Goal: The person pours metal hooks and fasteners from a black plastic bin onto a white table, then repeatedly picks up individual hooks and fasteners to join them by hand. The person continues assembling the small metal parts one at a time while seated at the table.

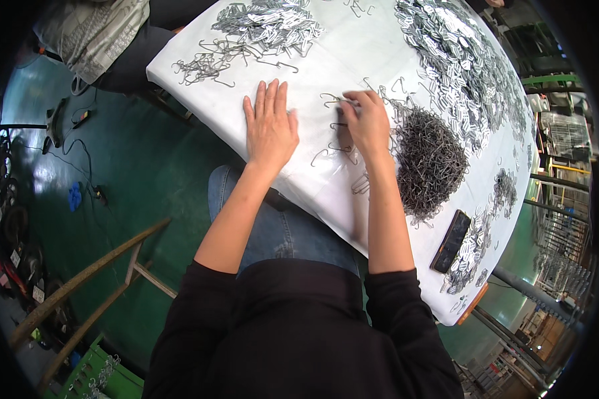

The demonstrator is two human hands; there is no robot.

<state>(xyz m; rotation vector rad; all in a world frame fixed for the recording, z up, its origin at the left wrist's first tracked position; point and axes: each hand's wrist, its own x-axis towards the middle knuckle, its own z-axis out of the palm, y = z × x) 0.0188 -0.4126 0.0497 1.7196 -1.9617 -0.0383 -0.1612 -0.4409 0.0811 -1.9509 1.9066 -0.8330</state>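
Plainly listed, from my fingers outward. Left fingers (271,100): one set, extended and slightly spread, palm down over the white bench (306,123), gripping nothing; perhaps so placed to steady me. Right fingers (373,100): one set, curled, thumb and forefinger at a bent wire hook (329,97); I cannot tell whether they grip it or only touch it.

Loose wire hooks (319,157): several, between my two sets of fingers and nearer me, probably spread so that each can be lifted singly. Dark wire heap (432,163): tangled, just right of my right fingers and nearer my body, likely there for a short reach. Shiny metal pieces (459,80): a broad bank, right of the same fingers. Second pile (266,25): similar, beyond my left fingers, with wire pieces (209,61) on its near side. Phone (450,241): black, past the dark heap.

Containers: none seen under the heaps. Green box-like thing (125,381), well behind my left fingers, bears small metal parts; whether inside or on top, unclear.
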